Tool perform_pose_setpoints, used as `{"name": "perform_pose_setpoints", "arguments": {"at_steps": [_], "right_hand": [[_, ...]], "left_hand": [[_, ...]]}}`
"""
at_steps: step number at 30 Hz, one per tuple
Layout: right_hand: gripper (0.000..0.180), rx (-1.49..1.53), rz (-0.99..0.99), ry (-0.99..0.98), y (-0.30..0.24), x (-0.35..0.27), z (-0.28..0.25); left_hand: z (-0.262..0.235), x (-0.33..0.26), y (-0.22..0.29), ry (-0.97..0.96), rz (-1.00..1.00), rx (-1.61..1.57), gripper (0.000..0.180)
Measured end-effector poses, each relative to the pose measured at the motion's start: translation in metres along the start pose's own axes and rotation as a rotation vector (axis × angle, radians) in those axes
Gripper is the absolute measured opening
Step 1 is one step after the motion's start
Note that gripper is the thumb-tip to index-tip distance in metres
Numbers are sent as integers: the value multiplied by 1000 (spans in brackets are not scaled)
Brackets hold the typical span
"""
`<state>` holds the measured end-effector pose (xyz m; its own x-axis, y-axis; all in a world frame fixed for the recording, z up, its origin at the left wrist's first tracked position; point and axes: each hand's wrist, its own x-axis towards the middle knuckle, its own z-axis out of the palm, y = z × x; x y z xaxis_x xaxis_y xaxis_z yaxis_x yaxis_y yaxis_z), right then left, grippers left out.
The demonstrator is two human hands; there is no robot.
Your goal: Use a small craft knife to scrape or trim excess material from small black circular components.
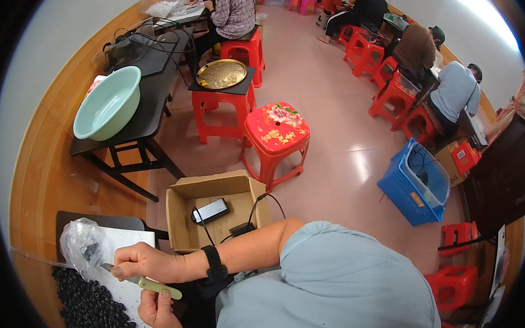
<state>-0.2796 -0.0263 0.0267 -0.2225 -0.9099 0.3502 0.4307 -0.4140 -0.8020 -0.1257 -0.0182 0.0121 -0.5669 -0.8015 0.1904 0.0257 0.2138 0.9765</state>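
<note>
My right hand [142,264], a black band on its wrist, is closed around a small knife [161,288] with a pale green handle. A short grey piece, apparently its blade, shows past the fingers on the left. Just below the handle, my left hand [161,316] is closed with thumb and fingertips together; whatever it pinches is hidden. Both hands are over a white work surface [138,237]. Many small black ring-like parts [93,306] are heaped beside them at the lower left. A clear plastic bag [82,243] with some dark bits inside lies beyond the right hand.
An open cardboard box [216,183] holding a power adapter [210,211] and cables stands past my right forearm. Farther off are a red stool [277,131], a dark table [154,101] with a pale green basin [109,106], and a blue crate [410,187]. Several people sit working along the walls.
</note>
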Motion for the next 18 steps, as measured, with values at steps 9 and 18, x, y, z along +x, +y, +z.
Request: {"name": "perform_pose_setpoints", "arguments": {"at_steps": [9,18], "right_hand": [[35,-23,99,-193,4,-11,-1],[38,80,120,-227,-6,-7,-3]], "left_hand": [[-9,-3,4,61,-114,36,12],[-29,-13,19,71,-64,321,11]]}}
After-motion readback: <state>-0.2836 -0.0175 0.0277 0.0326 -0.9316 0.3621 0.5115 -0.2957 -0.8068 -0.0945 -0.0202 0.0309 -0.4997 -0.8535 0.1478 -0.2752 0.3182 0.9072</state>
